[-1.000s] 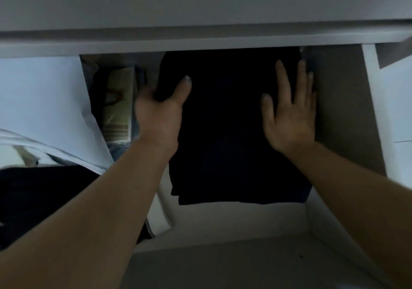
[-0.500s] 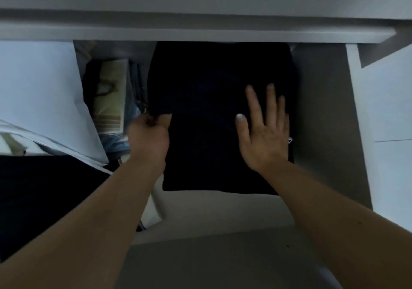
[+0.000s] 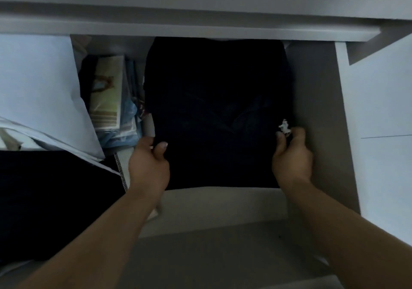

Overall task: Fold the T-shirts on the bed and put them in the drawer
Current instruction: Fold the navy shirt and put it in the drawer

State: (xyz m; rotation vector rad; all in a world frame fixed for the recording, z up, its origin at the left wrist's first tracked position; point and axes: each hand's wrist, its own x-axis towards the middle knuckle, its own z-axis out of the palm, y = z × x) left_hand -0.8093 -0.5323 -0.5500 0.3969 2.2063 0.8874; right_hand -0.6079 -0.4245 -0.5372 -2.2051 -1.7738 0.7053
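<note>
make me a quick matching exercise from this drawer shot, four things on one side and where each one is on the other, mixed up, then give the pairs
Things:
1. dark folded shirt
2. left hand
3. right hand
4. booklets

Places:
A. gripping the shirt's right edge, next to a small white tag
B. stacked in the drawer, left of the shirt
C. lying flat in the middle of the drawer
D. gripping the shirt's left edge near its front corner

Pairs: 1-C, 2-D, 3-A, 4-B
</note>
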